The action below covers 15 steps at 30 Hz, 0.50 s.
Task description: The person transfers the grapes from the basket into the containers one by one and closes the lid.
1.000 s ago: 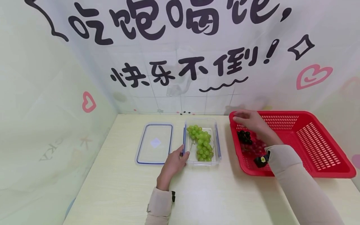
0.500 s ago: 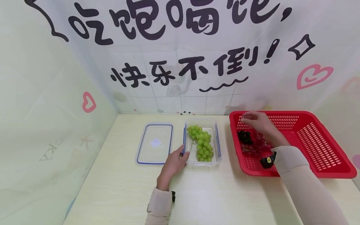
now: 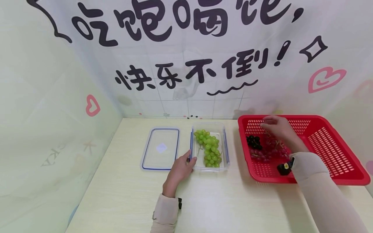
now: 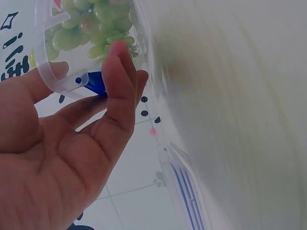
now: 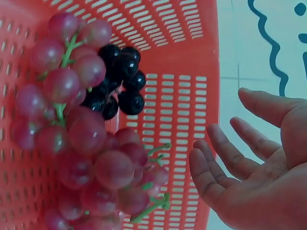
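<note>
My left hand (image 3: 181, 167) grips the near left corner of a clear plastic food container (image 3: 199, 169), its thumb and fingers either side of the blue-trimmed wall in the left wrist view. Inside lies a bunch of green grapes (image 3: 211, 149). Over the red basket (image 3: 250, 165), my right hand (image 3: 281, 129) hovers with nothing in it. Its fingers are spread and loosely bent in the right wrist view. Below it in the basket are red grapes (image 5: 81, 129) with green stems and a small bunch of black grapes (image 5: 122, 72), partly hidden by the red ones.
A clear lid (image 3: 160, 149) with a blue seal lies flat left of the container. The pale wooden table (image 3: 221, 200) meets a printed wall sheet (image 3: 175, 103) at its back edge. The basket's right part shows its bare red floor.
My right hand has moved to the right over the basket, away from its left rim, so more of the red grapes shows. The left hand and container have stayed put.
</note>
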Tool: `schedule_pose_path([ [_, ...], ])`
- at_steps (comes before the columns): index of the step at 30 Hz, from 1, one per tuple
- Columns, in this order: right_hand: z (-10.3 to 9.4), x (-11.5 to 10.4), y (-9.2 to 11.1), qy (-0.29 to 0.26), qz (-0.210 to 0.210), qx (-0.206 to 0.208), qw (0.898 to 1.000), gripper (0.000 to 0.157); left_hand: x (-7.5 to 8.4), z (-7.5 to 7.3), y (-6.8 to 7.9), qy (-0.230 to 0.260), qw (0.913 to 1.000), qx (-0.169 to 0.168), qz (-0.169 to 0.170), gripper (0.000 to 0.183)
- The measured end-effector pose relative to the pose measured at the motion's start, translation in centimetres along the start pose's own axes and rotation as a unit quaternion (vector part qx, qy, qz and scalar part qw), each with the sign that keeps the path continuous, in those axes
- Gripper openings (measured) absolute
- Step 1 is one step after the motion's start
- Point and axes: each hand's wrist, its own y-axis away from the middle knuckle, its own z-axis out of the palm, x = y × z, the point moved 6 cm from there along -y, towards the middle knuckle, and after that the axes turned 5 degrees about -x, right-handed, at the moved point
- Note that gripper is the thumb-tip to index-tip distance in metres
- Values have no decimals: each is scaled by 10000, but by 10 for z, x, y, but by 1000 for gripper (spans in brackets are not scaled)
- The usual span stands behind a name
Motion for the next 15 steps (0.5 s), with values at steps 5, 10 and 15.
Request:
schedule_pose_path([
  [5, -7, 8, 0, -102, 112, 158, 9998, 65, 0, 0, 0, -11, 10000, 4, -25, 63],
  [10, -12, 14, 0, -148, 113, 243, 9995, 65, 0, 0, 0, -7, 10000, 5, -19, 63],
  [15, -16, 22, 1, -192, 262, 287, 9991, 72, 1, 0, 0, -3, 10000, 13, -4, 62],
])
